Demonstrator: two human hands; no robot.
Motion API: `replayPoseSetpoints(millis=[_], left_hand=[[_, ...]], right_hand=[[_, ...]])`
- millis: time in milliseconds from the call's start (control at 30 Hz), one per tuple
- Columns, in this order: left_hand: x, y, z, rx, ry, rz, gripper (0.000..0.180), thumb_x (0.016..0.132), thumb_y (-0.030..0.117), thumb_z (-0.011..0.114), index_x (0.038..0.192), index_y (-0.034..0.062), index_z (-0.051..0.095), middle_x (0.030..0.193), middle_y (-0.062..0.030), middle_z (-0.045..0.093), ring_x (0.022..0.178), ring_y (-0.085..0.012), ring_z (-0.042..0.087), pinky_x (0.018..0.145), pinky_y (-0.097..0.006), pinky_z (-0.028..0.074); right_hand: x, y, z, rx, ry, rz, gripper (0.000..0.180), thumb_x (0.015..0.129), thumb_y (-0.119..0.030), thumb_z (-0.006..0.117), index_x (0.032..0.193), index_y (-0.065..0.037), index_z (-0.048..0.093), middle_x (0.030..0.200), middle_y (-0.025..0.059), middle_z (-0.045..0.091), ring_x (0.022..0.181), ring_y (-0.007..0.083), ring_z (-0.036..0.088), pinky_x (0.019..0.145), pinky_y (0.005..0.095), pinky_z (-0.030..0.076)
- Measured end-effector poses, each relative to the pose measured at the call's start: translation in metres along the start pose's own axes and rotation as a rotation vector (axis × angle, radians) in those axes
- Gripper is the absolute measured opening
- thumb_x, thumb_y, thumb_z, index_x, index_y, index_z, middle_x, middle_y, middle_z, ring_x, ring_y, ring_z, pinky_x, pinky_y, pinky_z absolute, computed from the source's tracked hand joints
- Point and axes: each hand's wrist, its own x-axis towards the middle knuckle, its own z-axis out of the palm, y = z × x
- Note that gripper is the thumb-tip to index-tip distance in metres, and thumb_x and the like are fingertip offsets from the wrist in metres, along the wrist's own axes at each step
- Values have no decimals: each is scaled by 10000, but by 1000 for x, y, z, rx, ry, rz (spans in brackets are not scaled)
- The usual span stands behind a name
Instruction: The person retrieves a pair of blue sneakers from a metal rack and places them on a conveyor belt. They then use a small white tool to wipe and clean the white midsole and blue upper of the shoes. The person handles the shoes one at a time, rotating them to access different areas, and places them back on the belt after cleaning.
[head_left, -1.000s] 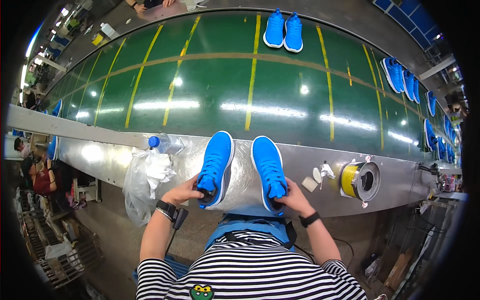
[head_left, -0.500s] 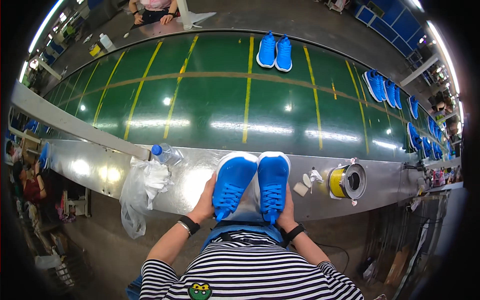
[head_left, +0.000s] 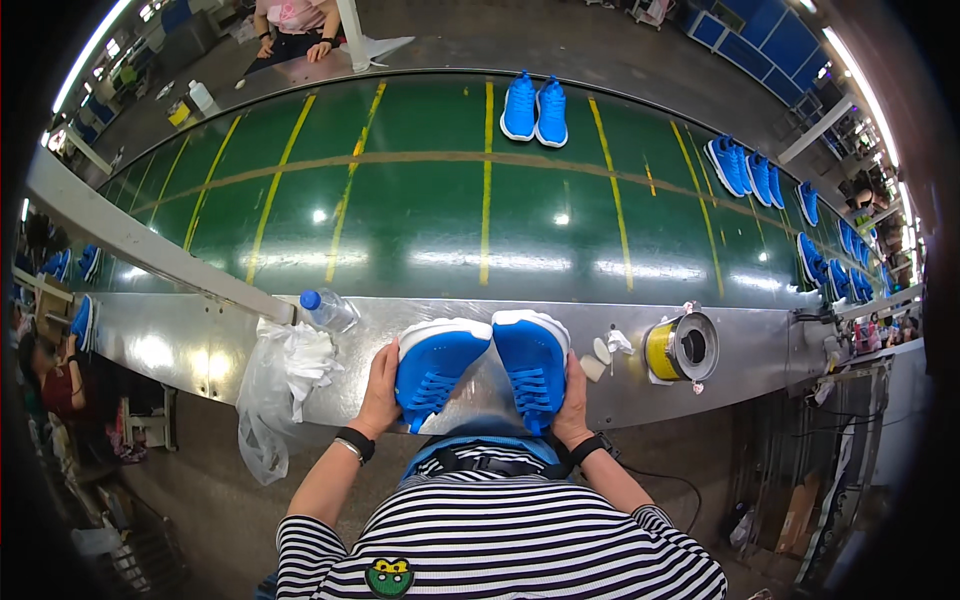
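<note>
Two blue sneakers with white soles are in front of me above the metal ledge, toes pointing away, laces facing up. My left hand [head_left: 380, 392] grips the left sneaker [head_left: 436, 366] along its outer side. On the other side, my right hand [head_left: 573, 405] holds the right sneaker [head_left: 531, 360] by its outer edge. The toes lean close together with a narrow gap between them. Most of my fingers are hidden behind the shoes. A yellow-labelled can [head_left: 661, 350] stands on the ledge to the right of my right hand.
Beyond the metal ledge [head_left: 250, 365] runs a green conveyor belt [head_left: 400, 220] carrying a pair of blue sneakers [head_left: 535, 112] and more at the right. A bottle [head_left: 330, 309], plastic bag [head_left: 265, 400] and white post [head_left: 150, 240] are left. A person [head_left: 300, 30] sits across.
Both sneakers have turned, their heels spreading and their soles showing more at the outer sides. My hands have shifted slightly left with them. The whole view has moved a little.
</note>
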Motion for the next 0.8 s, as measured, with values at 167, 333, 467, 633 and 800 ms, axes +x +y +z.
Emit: replayPoseSetpoints(millis=[167, 333, 467, 633, 800], left_hand=[[-3, 4, -8, 63, 36, 13, 851, 668, -58, 631, 1423, -2, 241, 1268, -236, 412, 1163, -390, 430, 1006, -415, 359], [-3, 12, -16, 160, 94, 19, 790, 655, -40, 619, 1381, -39, 306, 1186, -217, 470, 1105, -370, 463, 949, -416, 387], [-2, 26, -18, 251, 148, 15, 810, 610, 18, 655, 1354, -41, 341, 1174, -204, 471, 1088, -367, 462, 939, -436, 362], [-4, 37, -18, 313, 153, -43, 813, 574, 21, 642, 1338, -27, 367, 1168, -190, 451, 1094, -362, 432, 947, -451, 314], [-1, 57, -14, 340, 179, -121, 810, 567, 47, 647, 1328, -21, 380, 1140, -187, 451, 1077, -353, 424, 926, -455, 296]], right_hand=[[-3, 1, 0, 4, 0, 6, 682, 815, -99, 615, 1406, -3, 288, 1268, 218, 455, 1164, 355, 456, 1014, 396, 349], [-5, -4, -4, -26, 0, 24, 646, 845, -130, 604, 1403, -3, 304, 1288, 217, 458, 1192, 337, 458, 1017, 378, 352], [-5, -5, -8, -43, 3, 48, 697, 773, -76, 613, 1392, 9, 304, 1289, 218, 452, 1190, 374, 434, 1028, 418, 318], [-5, -14, -13, -61, -27, 104, 733, 708, -22, 590, 1386, -13, 314, 1286, 211, 453, 1200, 380, 406, 1025, 438, 283], [-2, -28, -8, -73, -12, 188, 749, 675, -30, 590, 1379, -55, 336, 1219, 202, 470, 1170, 390, 406, 999, 476, 281]])
